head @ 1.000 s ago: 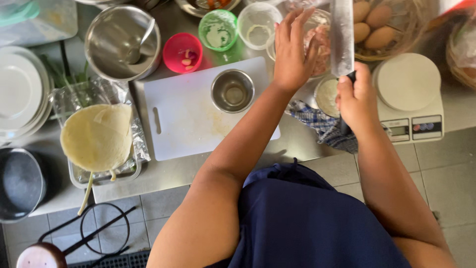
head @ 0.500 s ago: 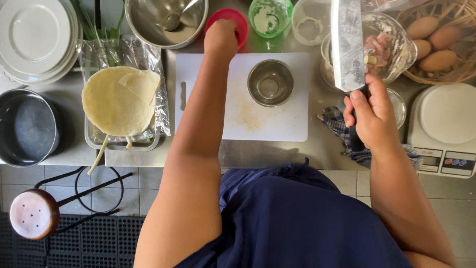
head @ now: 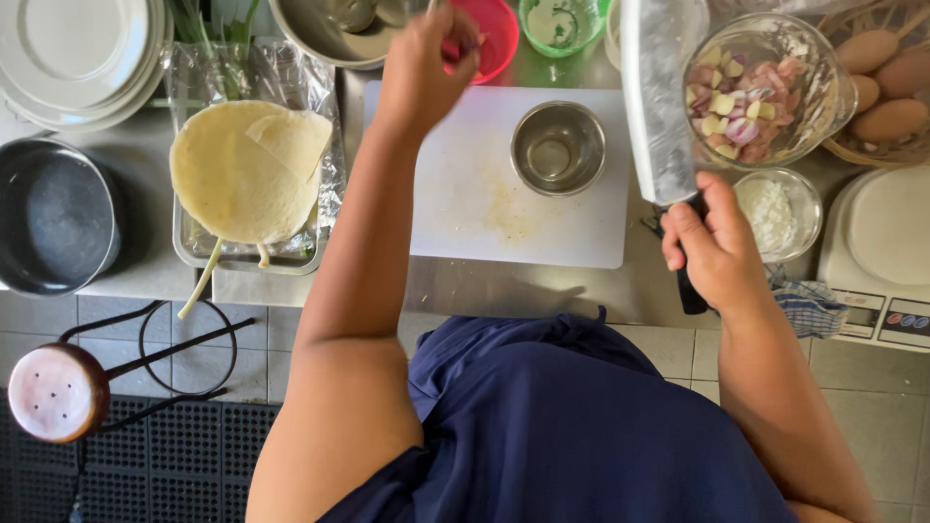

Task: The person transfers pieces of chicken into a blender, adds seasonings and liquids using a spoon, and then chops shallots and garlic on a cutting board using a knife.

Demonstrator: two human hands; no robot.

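Pretty plain look here: dark navy blue top or apron [head: 572, 426] with soft folds bunched near the front edge at 12 o'clock. Both arms bare right up to the shoulders, no sleeves, watch or rings that I can spot.

white cutting board [head: 465, 203] mostly bare, steel cup [head: 558, 147] standing on it, bowls seemingly crowding behind

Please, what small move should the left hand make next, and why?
Probably it should pick something from the red bowl and bring it to the white cutting board. The left hand is at the bowl's edge with fingers bunched, the right hand holds a cleaver raised beside the board, and the board carries only a small steel bowl. What the fingers hold is not visible.
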